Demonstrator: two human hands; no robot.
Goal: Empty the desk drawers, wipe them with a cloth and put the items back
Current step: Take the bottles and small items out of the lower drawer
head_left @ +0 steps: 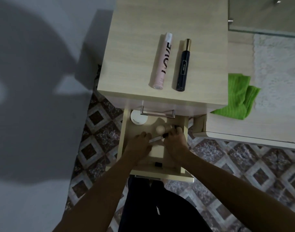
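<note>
A pale wooden drawer [184, 129] stands pulled out below the cabinet top [135, 56]. Both my hands reach into it. My left hand [138, 144] touches the pale end of a thin pen-like stick [156, 139] with a black cap. My right hand [174, 141] grips the stick near its cap and a small dark item by the fingertips. A round white compact [138, 118], a beige egg-shaped sponge [160, 129] and a small black item [158, 164] lie in the drawer. A pink "LOVE" spray tube [162, 61] and a dark blue bottle [183, 66] lie on top.
A green cloth [235, 97] lies on the lower desk surface [243, 129] to the right, beside a white textured mat [277, 69]. The closed upper drawer's metal handle [157, 113] overhangs the open drawer. Patterned floor tiles [99, 136] surround the cabinet, and a wall is at left.
</note>
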